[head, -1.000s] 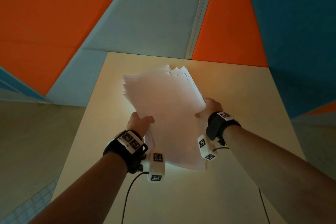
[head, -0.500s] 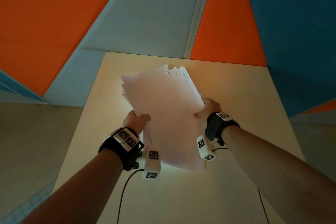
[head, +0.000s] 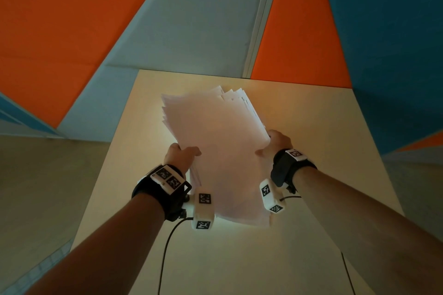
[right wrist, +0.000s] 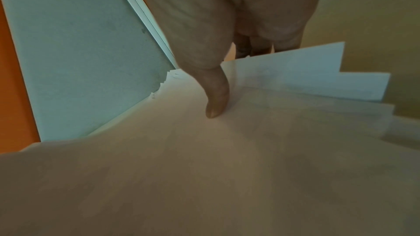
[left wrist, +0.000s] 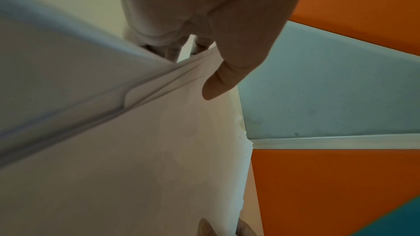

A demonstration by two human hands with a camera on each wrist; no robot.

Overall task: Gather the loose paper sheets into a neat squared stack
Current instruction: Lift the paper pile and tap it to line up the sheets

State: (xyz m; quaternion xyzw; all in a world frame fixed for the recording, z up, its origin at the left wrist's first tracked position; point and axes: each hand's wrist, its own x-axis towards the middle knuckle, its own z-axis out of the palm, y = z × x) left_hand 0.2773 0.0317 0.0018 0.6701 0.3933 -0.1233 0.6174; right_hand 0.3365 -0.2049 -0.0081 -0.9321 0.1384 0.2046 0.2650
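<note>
A thick bundle of white paper sheets (head: 215,146) is held up above the beige table (head: 323,151), tilted away from me. Its far corners are fanned out and uneven. My left hand (head: 182,154) grips the bundle's left edge, thumb on top and fingers underneath. My right hand (head: 273,143) grips the right edge the same way. In the left wrist view the thumb (left wrist: 223,80) presses on the sheets (left wrist: 136,159). In the right wrist view the thumb (right wrist: 216,96) lies on the top sheet (right wrist: 204,168), and offset sheet corners stick out at the right.
The table's far edge meets a wall of orange (head: 297,31), grey (head: 191,19) and blue (head: 383,31) panels. Thin black cables (head: 165,254) run from the wrist cameras towards me across the table. Floor shows to the left of the table.
The bundle and both hands have stayed nearly where they were, drifting only slightly. Both grips are unchanged.
</note>
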